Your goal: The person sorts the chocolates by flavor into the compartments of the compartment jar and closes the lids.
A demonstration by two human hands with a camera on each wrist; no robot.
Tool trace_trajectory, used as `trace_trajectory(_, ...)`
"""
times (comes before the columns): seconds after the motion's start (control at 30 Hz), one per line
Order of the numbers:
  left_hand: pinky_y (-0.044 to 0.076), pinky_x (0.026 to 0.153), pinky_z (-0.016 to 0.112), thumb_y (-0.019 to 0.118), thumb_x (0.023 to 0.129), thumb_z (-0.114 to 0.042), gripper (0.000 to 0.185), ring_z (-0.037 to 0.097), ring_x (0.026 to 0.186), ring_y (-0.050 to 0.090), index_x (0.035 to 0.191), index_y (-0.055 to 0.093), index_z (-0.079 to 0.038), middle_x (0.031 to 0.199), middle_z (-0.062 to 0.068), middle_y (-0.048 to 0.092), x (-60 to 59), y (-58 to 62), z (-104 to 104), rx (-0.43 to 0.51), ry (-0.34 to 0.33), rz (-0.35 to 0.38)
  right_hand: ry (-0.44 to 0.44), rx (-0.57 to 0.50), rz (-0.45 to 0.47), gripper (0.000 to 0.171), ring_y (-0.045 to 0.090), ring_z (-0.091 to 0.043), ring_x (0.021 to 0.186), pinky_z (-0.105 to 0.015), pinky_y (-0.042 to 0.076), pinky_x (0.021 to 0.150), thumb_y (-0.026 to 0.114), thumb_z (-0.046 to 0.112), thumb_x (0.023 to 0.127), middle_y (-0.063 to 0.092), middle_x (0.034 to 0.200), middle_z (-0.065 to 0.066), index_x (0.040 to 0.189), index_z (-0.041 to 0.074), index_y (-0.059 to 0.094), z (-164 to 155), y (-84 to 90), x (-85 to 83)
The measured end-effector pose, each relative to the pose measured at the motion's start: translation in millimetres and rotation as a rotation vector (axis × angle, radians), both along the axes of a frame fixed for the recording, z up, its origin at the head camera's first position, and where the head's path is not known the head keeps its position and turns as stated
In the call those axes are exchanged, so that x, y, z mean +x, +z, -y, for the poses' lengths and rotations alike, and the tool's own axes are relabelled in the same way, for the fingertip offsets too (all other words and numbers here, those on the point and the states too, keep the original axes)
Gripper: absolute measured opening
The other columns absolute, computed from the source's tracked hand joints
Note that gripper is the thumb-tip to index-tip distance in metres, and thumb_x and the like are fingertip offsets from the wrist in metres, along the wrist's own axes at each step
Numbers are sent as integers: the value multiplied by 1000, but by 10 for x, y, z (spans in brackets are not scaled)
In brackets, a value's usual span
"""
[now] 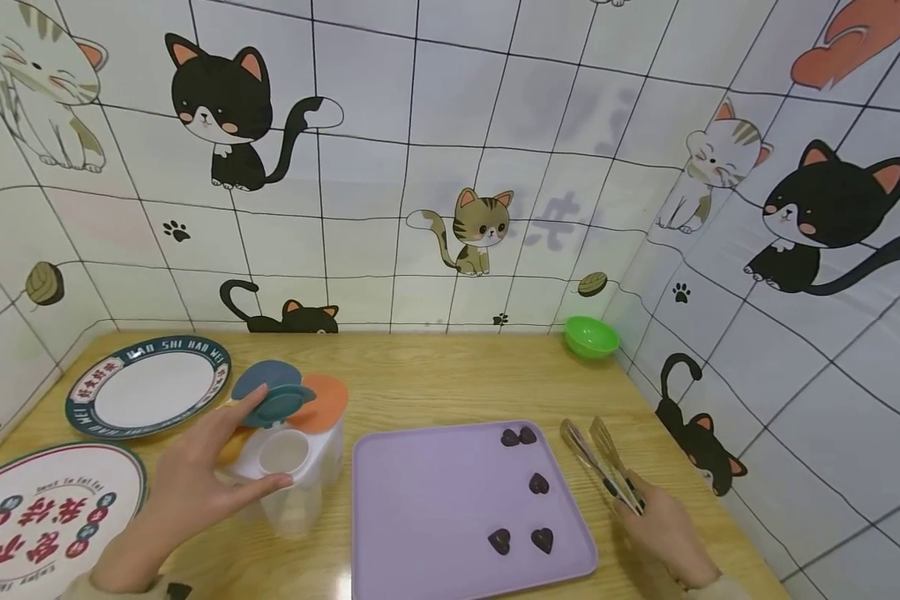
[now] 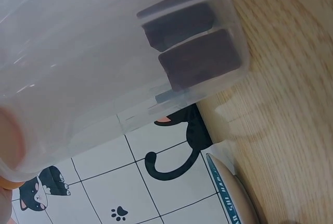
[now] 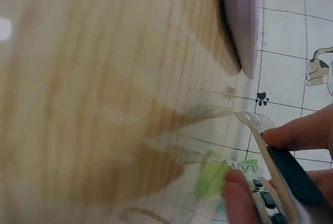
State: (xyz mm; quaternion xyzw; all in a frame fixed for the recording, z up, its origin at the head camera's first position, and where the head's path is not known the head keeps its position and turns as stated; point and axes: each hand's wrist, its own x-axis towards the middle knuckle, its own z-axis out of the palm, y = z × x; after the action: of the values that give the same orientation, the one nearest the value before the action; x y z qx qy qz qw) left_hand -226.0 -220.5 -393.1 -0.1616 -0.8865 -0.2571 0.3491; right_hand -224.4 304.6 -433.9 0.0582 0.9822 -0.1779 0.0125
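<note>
Head view first: our left hand point(image 1: 187, 483) holds the clear container point(image 1: 288, 471) at the near left of the table point(image 1: 435, 379), thumb against its front and fingers reaching up to the blue lid point(image 1: 273, 392), which is swung open beside an orange lid point(image 1: 322, 404). Our right hand point(image 1: 663, 529) grips the tongs point(image 1: 600, 458), which lie on the wood just right of the purple tray point(image 1: 420, 508) with their tips apart. Five heart-shaped chocolates point(image 1: 537, 482) sit on the tray's right half. Two plates point(image 1: 146, 383) lie to the left, and a green bowl point(image 1: 591, 336) sits in the far right corner. Left wrist view: we look through the container point(image 2: 104, 62) from close up and see two dark pieces point(image 2: 200, 60) inside, with our thumb blurred at the left edge. Right wrist view: our fingers point(image 3: 299, 133) pinch the tongs point(image 3: 270, 174) by the black handle, low over the table point(image 3: 104, 104), with the tray's point(image 3: 242, 21) edge above.
</note>
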Motion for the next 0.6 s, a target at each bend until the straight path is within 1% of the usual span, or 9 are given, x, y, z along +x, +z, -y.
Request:
trace_trajectory(0.07, 43, 66, 37, 87, 37, -39, 103, 16, 95, 52, 131, 48, -21, 107, 6, 64, 2, 2, 10, -4, 1, 0, 25, 13, 17, 63, 49, -17, 55, -30, 39, 49, 61, 22, 81, 60, 68, -14, 129, -12, 39, 6, -33, -24)
trace_trajectory(0.13, 43, 64, 36, 87, 38, -40, 101, 12, 95, 52, 130, 49, -21, 104, 5, 64, 3, -1, 11, -3, 1, -7, 40, 29, 57, 67, 47, -14, 53, -28, 37, 48, 62, 26, 81, 59, 66, -9, 130, -11, 37, 6, -40, -37)
trace_trajectory(0.2, 42, 65, 34, 87, 38, -40, 101, 8, 95, 51, 130, 49, -22, 102, 4, 64, 3, -6, 9, 0, -4, -11, 48, 65, 99, 72, 48, -14, 53, -29, 37, 47, 64, 33, 79, 62, 70, -10, 131, -10, 38, 2, -29, -47)
trace_trajectory(0.27, 42, 65, 33, 87, 38, -40, 101, 4, 95, 50, 129, 50, -22, 100, 3, 64, 3, -4, 9, 2, -5, -15, 45, 103, 130, 75, 51, -15, 58, -31, 38, 49, 65, 40, 78, 65, 79, -12, 131, -7, 40, 11, -12, -49)
trace_trajectory(0.33, 41, 65, 31, 87, 38, -41, 100, 2, 94, 49, 129, 50, -22, 99, 2, 64, 8, -2, 12, 6, -7, -14, 47, 156, 114, 77, 58, -21, 65, -36, 42, 51, 64, 44, 77, 65, 88, -18, 130, -7, 41, 45, 10, -44)
trace_trajectory(0.4, 41, 66, 30, 87, 38, -42, 100, 1, 94, 50, 129, 50, -22, 99, 2, 64, 11, -4, 13, 5, -8, -15, 57, 180, 24, 75, 60, -30, 75, -42, 46, 56, 64, 42, 78, 62, 95, -24, 129, -8, 42, 127, 47, -45)
trace_trajectory(0.47, 40, 66, 30, 86, 38, -43, 100, 1, 94, 50, 129, 50, -23, 100, 2, 64, 10, -7, 14, 7, -9, -12, 90, 159, -131, 70, 58, -38, 85, -49, 47, 63, 65, 35, 79, 59, 101, -29, 129, -9, 42, 277, 91, -64)
trace_trajectory(0.5, 41, 66, 31, 86, 38, -43, 99, 2, 94, 50, 128, 50, -23, 100, 1, 64, 10, -9, 14, 7, -9, -11, 124, 136, -229, 68, 56, -44, 92, -53, 46, 70, 66, 30, 79, 58, 104, -31, 128, -10, 42, 380, 112, -86)
trace_trajectory(0.6, 41, 66, 33, 86, 39, -44, 98, 1, 95, 50, 128, 50, -24, 101, 1, 64, 13, -8, 19, 2, -5, -3, 247, 14, -466, 65, 52, -44, 103, -55, 43, 83, 69, 22, 76, 57, 112, -29, 129, -6, 43, 819, 192, -170)
